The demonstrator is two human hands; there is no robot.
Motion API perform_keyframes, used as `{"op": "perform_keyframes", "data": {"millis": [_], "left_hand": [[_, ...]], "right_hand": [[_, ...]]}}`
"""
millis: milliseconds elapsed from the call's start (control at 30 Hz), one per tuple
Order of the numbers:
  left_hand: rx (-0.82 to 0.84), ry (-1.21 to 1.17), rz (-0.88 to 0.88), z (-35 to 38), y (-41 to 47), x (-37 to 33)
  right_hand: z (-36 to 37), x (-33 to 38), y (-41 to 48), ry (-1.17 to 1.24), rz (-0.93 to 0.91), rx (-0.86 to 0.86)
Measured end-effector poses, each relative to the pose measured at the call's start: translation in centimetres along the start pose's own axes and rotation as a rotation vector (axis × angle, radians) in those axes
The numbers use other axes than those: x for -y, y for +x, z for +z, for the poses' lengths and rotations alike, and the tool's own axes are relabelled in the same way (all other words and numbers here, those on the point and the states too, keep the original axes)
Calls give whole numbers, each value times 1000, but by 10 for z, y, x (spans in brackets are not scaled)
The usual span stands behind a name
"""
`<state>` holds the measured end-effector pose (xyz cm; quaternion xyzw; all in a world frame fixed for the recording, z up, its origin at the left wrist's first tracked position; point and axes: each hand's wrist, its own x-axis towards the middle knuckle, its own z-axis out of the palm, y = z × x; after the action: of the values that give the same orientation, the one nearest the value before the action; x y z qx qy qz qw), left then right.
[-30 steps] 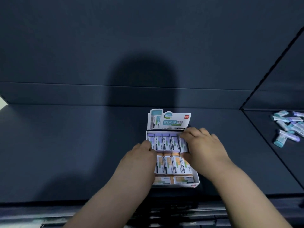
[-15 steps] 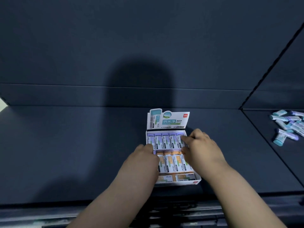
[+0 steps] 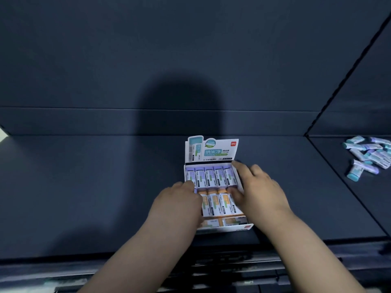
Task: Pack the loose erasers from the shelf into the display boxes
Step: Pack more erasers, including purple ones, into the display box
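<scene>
L hand [image 3: 179,199] at box [image 3: 232,227] left edge, grip: I can't tell; R hand [image 3: 260,193] spread along right wall, thumb on packed erasers [image 3: 209,176]. Loose erasers [image 3: 368,155] far right.

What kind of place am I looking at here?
Probably a stationery shop or stockroom: a dark shelf holds a printed display box, packed full, and loose erasers lie heaped to its right.
</scene>
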<state>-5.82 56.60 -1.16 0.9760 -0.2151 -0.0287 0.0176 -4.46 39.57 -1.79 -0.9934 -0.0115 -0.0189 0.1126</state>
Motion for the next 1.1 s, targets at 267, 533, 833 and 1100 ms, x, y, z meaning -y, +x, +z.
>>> {"op": "perform_keyframes", "data": {"millis": [267,533,833,1100], "left_hand": [[-178,73,89,-21,14,-22],[-179,-1,116,-17,38,-80],[-178,13,48,-14,71,-176],[-159,-38,-7,-16,103,-281]], "right_hand": [[-35,-14,-18,-22,-30,5],[-51,-62,-31,-24,-115,128],[-78,-166,-32,-106,-178,129],[-105,-285,-52,-77,-166,136]]}}
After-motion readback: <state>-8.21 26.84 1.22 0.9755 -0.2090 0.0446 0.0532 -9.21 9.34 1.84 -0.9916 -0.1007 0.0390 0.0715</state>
